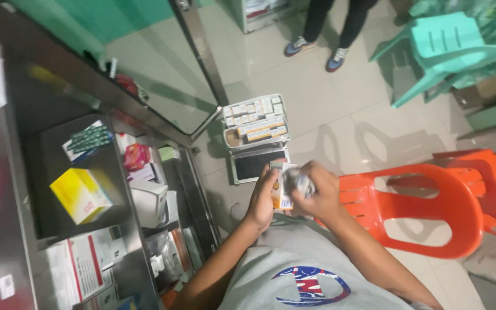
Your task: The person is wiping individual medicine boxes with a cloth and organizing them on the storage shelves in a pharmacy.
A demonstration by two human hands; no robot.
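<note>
Here we grip a small orange-and-white carton (278, 186) in our left hand (262, 201) | right hand (316, 192) closes on a crumpled silvery blister pack (302, 182) touching the carton's top | both held above the floor, between a tray of small boxes (255, 121) and an orange plastic chair (431, 209).

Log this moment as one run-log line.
left hand: holds small box | right hand: grips silvery packet | behind: tray of boxes | orange chair
</note>
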